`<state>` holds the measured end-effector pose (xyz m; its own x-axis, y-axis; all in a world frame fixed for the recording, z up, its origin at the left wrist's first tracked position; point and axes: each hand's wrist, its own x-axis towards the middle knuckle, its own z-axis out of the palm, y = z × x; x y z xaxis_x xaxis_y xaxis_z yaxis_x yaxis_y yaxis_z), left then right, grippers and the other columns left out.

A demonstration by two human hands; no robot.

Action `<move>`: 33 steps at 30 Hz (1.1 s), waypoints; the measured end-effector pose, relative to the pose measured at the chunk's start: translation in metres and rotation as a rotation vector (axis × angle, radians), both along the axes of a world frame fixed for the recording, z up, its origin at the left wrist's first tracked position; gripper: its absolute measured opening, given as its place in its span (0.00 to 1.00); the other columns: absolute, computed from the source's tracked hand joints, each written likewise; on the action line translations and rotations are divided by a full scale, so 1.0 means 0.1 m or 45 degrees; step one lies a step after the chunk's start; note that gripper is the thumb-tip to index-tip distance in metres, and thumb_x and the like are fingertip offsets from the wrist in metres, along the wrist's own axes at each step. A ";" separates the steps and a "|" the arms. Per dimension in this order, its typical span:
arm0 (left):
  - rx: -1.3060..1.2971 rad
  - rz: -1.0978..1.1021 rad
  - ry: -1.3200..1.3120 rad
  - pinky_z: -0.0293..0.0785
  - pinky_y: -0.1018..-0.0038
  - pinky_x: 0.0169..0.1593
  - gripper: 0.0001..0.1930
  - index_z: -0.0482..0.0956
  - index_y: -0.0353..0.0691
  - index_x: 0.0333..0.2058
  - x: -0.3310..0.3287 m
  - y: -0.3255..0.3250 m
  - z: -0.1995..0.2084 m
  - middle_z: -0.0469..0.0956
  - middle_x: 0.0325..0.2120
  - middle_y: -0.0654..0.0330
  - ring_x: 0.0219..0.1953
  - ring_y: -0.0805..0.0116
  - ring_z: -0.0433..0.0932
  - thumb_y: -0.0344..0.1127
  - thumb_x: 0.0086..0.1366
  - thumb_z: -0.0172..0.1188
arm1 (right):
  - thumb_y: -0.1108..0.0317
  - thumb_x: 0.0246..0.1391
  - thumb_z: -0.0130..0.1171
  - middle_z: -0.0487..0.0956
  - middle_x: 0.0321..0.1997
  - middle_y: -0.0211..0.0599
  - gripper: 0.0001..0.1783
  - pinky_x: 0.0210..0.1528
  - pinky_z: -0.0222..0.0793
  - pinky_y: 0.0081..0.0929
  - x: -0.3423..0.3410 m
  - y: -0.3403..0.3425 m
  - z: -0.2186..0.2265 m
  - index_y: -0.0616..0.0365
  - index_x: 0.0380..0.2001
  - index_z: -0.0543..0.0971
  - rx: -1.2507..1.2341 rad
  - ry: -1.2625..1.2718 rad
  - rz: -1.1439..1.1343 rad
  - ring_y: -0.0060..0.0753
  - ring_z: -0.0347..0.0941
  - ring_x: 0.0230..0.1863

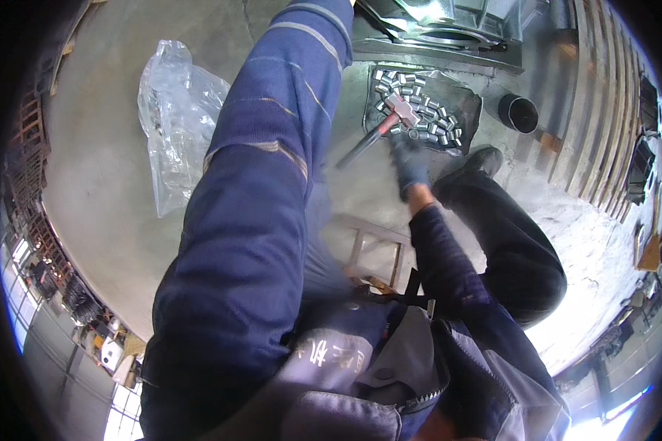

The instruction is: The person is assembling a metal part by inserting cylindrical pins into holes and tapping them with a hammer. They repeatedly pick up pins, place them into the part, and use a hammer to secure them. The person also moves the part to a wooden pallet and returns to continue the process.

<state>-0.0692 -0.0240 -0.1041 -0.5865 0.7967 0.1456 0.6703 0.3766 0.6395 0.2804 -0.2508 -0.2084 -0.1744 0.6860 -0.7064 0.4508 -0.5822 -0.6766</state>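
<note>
My right hand (410, 163), in a dark glove, reaches to the near edge of a shallow black tray (460, 103). Its fingers are blurred, and whether they grip anything cannot be made out. Many short silvery metal sleeves (438, 123) lie loose in that tray. Across them rests a hammer (375, 138) with a reddish head and a dark handle that sticks out over the tray's left rim, close beside my fingers. My left arm stretches far forward past the top edge, so my left hand is out of the picture. Beyond the tray stands a large metal machine part (456, 37).
A dark round can (518, 113) stands right of the tray, beside long slatted bars (596, 110). A clear plastic bag (176, 121) lies on the concrete floor at left. Under me is a metal frame (379, 253). My bent leg (518, 250) is at right.
</note>
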 end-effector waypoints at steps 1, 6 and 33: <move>-0.032 0.067 -0.035 0.76 0.46 0.47 0.34 0.86 0.32 0.36 0.02 -0.03 0.01 0.81 0.36 0.34 0.45 0.34 0.81 0.62 0.72 0.47 | 0.58 0.62 0.62 0.81 0.44 0.35 0.21 0.44 0.73 0.33 0.06 -0.32 -0.30 0.56 0.55 0.77 -0.319 -0.031 -0.048 0.32 0.77 0.43; -0.034 0.254 -0.198 0.76 0.46 0.48 0.31 0.86 0.35 0.38 0.16 -0.16 0.18 0.83 0.37 0.36 0.46 0.35 0.81 0.61 0.72 0.50 | 0.53 0.66 0.59 0.80 0.48 0.26 0.25 0.47 0.72 0.35 -0.15 -0.74 -1.01 0.42 0.63 0.74 -0.711 0.451 -0.198 0.31 0.74 0.44; 0.003 0.177 -0.285 0.75 0.48 0.52 0.37 0.86 0.31 0.40 0.24 -0.31 0.42 0.82 0.40 0.33 0.48 0.33 0.81 0.66 0.69 0.49 | 0.62 0.58 0.61 0.79 0.40 0.63 0.17 0.40 0.77 0.47 -0.39 1.75 2.67 0.58 0.49 0.80 1.268 -0.651 1.063 0.62 0.80 0.37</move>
